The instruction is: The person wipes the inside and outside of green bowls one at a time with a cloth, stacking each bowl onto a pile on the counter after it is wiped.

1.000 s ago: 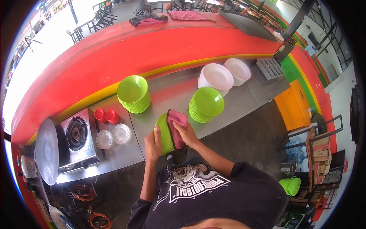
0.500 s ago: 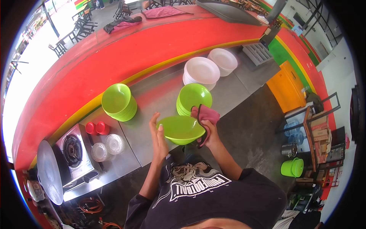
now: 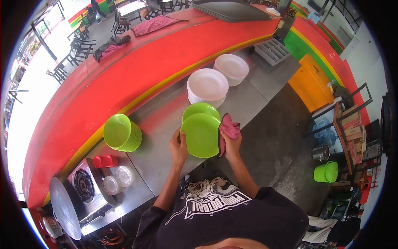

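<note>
Between my two hands a green bowl (image 3: 200, 136) is held tilted, its inside facing me. My left hand (image 3: 178, 146) grips its left rim, with the thumb at the edge. At the right rim, my right hand (image 3: 231, 143) is closed on a pink cloth (image 3: 229, 128) with dark edging, pressed against the bowl. Behind the held bowl, and partly hidden by it, stands a stack of green bowls (image 3: 201, 108). Another stack of green bowls (image 3: 122, 133) is farther left on the steel counter (image 3: 155, 166).
White plates (image 3: 207, 85) stand in two stacks beyond the bowls, near a grey cutlery tray (image 3: 272, 52). On the left are a gas stove (image 3: 84, 185), red cups (image 3: 104, 161) and clear plastic containers (image 3: 118, 180). A red ledge (image 3: 166, 54) runs behind the counter.
The held bowl has turned from nearly level to tilted, its inside now facing me. My left hand has gone from open fingers alongside it to gripping its rim. The camera view has shifted.
</note>
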### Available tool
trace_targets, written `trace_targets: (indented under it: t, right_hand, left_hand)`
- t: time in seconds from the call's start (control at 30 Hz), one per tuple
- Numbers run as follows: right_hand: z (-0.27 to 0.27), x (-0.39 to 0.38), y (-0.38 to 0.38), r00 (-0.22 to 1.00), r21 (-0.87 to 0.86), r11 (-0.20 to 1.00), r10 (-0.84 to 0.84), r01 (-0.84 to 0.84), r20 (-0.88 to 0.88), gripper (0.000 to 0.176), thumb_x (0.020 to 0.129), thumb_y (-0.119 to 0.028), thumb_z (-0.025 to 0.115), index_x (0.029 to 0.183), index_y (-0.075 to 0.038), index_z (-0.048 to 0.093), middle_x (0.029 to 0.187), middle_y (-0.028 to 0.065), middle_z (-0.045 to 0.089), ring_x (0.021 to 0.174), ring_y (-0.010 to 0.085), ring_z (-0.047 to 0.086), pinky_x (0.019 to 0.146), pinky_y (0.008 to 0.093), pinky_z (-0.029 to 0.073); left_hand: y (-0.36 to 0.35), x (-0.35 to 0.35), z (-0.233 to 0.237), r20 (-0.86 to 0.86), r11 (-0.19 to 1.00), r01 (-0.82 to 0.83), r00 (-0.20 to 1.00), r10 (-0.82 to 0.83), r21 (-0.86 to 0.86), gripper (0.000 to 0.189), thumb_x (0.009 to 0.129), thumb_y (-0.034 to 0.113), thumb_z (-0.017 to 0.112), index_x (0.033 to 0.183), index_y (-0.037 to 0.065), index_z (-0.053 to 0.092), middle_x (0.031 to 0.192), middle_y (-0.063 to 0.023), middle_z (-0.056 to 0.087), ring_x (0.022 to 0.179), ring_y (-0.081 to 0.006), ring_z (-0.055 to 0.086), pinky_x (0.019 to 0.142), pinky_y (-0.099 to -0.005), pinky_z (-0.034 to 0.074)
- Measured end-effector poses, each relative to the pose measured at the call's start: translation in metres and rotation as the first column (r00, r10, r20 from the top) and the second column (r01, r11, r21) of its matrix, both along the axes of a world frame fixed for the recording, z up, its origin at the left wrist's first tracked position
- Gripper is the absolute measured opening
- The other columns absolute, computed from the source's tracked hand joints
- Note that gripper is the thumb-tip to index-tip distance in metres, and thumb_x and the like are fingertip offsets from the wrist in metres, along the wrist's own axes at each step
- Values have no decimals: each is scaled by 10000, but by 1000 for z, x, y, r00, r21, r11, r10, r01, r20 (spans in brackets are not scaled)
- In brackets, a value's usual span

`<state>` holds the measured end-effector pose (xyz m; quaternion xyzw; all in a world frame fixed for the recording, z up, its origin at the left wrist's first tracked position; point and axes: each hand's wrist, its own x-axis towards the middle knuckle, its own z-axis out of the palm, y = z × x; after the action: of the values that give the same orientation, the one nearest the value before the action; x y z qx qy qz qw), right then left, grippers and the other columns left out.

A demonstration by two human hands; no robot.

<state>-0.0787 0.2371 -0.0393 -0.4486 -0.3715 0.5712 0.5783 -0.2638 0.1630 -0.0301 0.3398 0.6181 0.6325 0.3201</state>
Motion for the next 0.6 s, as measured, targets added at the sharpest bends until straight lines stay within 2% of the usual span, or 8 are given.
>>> trace_targets:
  t: [0.13,0.27,0.33,0.47,0.53,0.6]
  right_hand:
    - [-13,1,34,989,28,999,27,-31,145,327,847,-1,725,1148,6,598,1047,49,665,923,127,647,811,268,512]
    - [-9,-3,60,960,68,994,59,-80,273,348,840,-19,740,1159,-5,602,1038,50,655,916,115,632,797,263,506]
    - [-7,-5,73,953,82,990,89,-117,291,355,819,-30,757,1137,15,604,1044,74,675,936,150,657,821,292,524]
    - [-16,-1,92,923,43,979,175,-201,344,329,805,-31,766,1095,26,622,1023,89,696,929,178,677,829,309,534]
    - [-18,1,100,908,35,971,208,-237,363,298,828,-37,758,1079,4,603,961,54,676,848,126,645,734,270,513]
    - [-24,5,108,888,29,961,243,-276,391,291,840,-51,759,1076,-7,597,938,38,669,811,101,630,686,252,503]
  left_hand:
    - [32,0,-10,-82,996,-90,993,91,12,304,1028,132,556,1241,-70,634,853,-67,669,735,-100,562,686,-273,479]
    - [53,-7,-19,-211,984,-138,971,113,-110,289,1001,142,601,1202,-53,671,770,-75,669,659,-87,542,627,-273,466]
    - [62,-6,-14,-250,973,-174,959,132,-153,277,985,146,624,1177,-42,691,729,-76,657,640,-83,533,608,-273,459]
    - [73,-7,-26,-316,952,-252,930,189,-173,253,967,157,650,1146,-9,717,734,-78,656,627,-94,537,588,-280,452]
    - [76,-7,-33,-357,940,-295,908,221,-169,237,958,170,666,1127,18,731,721,-53,636,622,-86,532,568,-274,432]
    - [79,-8,-40,-400,944,-307,886,236,-123,237,945,153,675,1133,20,733,813,-95,671,650,-135,570,600,-299,467]
